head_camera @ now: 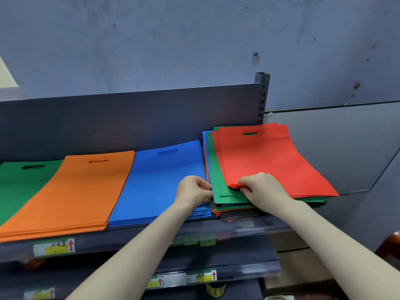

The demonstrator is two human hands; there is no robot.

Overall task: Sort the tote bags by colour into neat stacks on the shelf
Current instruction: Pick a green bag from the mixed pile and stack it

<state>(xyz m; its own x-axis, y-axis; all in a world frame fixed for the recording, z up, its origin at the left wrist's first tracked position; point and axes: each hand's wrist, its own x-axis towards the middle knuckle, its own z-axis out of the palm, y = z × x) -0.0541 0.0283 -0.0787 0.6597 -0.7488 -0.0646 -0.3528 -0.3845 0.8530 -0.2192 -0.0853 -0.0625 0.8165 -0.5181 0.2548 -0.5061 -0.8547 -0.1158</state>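
Along the shelf (216,227) lie a green stack (19,182) at the far left, an orange stack (71,191) and a blue stack (155,180). At the right sits a mixed pile with red bags (270,156) on top, green bags (218,187) beneath, and blue, orange and dark layers under those. My right hand (262,189) pinches the near left corner of the red bags, lifted slightly off the green. My left hand (194,191) has its fingers curled at the mixed pile's left edge, over the blue stack; whether it holds a bag edge is unclear.
A dark back panel (129,118) and a slotted upright post (262,96) stand behind the stacks. Price labels (54,246) run along the shelf's front rail. A lower shelf (216,276) sits beneath. A grey wall panel (337,144) is to the right.
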